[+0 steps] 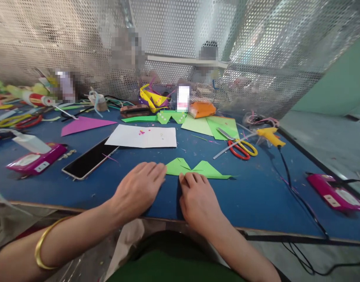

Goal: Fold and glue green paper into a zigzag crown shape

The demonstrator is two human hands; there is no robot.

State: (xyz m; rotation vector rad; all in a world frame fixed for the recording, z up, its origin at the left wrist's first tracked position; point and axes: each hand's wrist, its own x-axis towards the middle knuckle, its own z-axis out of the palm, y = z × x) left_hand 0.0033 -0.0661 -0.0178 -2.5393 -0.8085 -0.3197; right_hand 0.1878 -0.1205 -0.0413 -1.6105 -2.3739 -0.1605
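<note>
A folded piece of light green paper (211, 170) with two pointed peaks lies on the blue table in front of me. My left hand (140, 186) rests flat over its left end, fingers stretched out and side by side. At the paper's lower edge, near the middle, the curled fingers of my right hand (199, 197) close on the rim, with the thumb side tucked in. Behind it stands a green paper mask (171, 116) with pale dots along its eye holes. A white sheet (130, 137) with small pink scraps is just beyond my left hand.
Scissors (241, 149) with red and yellow handles and a yellow glue gun (268, 136) lie at right. A dark phone (90, 158) and a magenta power strip (39, 159) are at left; another magenta strip (335, 192) sits far right. Perforated metal mesh (180, 31) rises behind.
</note>
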